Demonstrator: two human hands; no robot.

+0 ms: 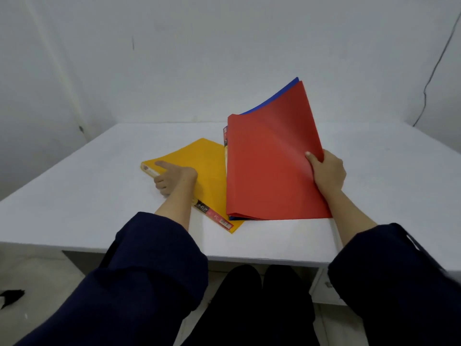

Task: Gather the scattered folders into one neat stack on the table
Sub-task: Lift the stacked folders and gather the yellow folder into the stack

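In the head view, a white counter (99,176) stands against a pale grey wall (174,58), and three folders are on or above it. The yellow folder (199,166) lies flat on the counter, turned at an angle, with a printed label strip (214,216) along its near edge. The left hand (172,178) grips the left part of this folder: the thumb lies on top of the cover and the other fingers curl around the edge, so the hand is closed on the folder.

The red folder (269,166) is just to the right of the yellow one. Its near edge rests on the counter and its far edge is lifted, so it stands tilted. Its left edge covers the right part of the yellow folder. The right hand (326,171) clamps the right edge of the red folder, with the thumb on the front cover and the fingers behind it. A blue folder (274,97) is directly behind the red one, and only a thin strip of it shows along the top edge and at the near bottom corner. I cannot tell if the right hand holds the blue folder as well.

Both arms wear dark blue sleeves (154,270). Under the counter edge the person's dark legs (249,308) are visible. A thin dark cable (434,68) runs down the wall at the right. A small black object (11,295) lies on the floor at the left.
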